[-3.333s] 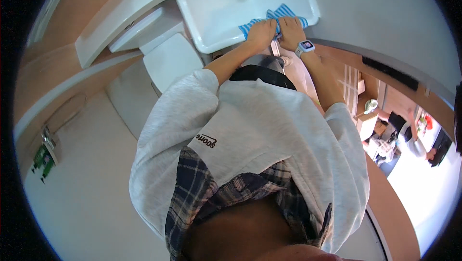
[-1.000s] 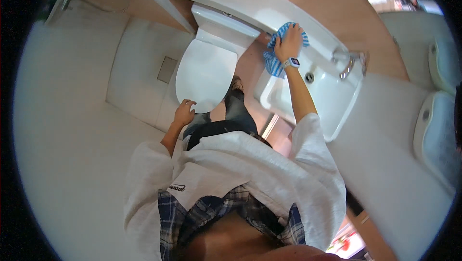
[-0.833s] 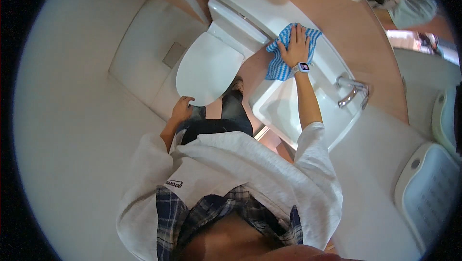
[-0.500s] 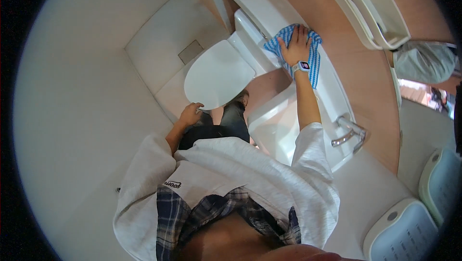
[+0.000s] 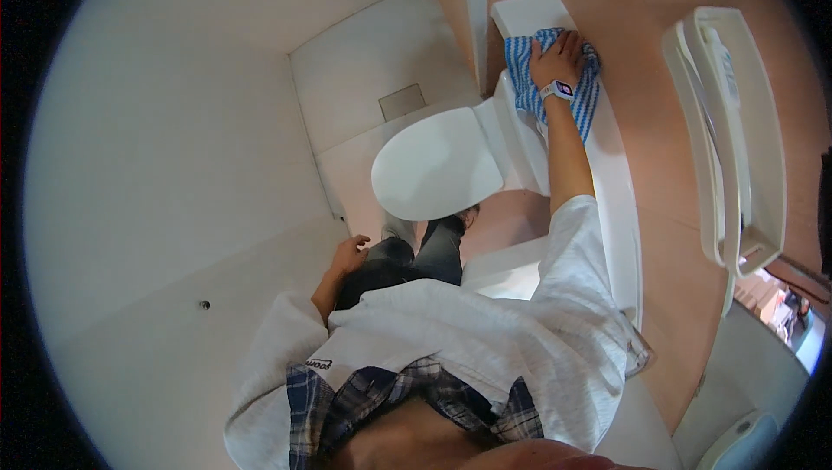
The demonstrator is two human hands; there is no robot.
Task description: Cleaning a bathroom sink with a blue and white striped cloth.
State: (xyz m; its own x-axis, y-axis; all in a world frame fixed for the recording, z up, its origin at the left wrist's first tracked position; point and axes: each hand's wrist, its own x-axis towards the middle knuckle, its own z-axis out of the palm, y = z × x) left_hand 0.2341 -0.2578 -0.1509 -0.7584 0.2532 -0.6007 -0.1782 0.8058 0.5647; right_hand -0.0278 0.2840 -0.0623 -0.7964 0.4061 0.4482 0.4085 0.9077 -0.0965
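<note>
A blue-and-white striped cloth [image 5: 522, 61] lies draped on the white ledge [image 5: 617, 210], behind the toilet. My right hand [image 5: 559, 61], with a pale watch on its wrist, presses down on the cloth, its fingers bent over the far end. Part of the cloth hangs toward the toilet. The white toilet lid [image 5: 438, 162] is down, left of my right arm. My left hand [image 5: 351, 253] hangs beside my thigh, just short of the lid's near edge. Its fingers are loosely bent and apart, and nothing is in them.
A cream wall shelf [image 5: 767, 149] holding a tube juts out on the right. A white basin [image 5: 511, 269] lies partly under my right sleeve, with a metal tap [image 5: 640, 353] beyond it. Pale walls [image 5: 173, 167] close in on the left.
My right hand has slid the cloth along the ledge toward its far end. My left hand has drawn away from the lid's edge toward my thigh. The view has swung round to the right.
</note>
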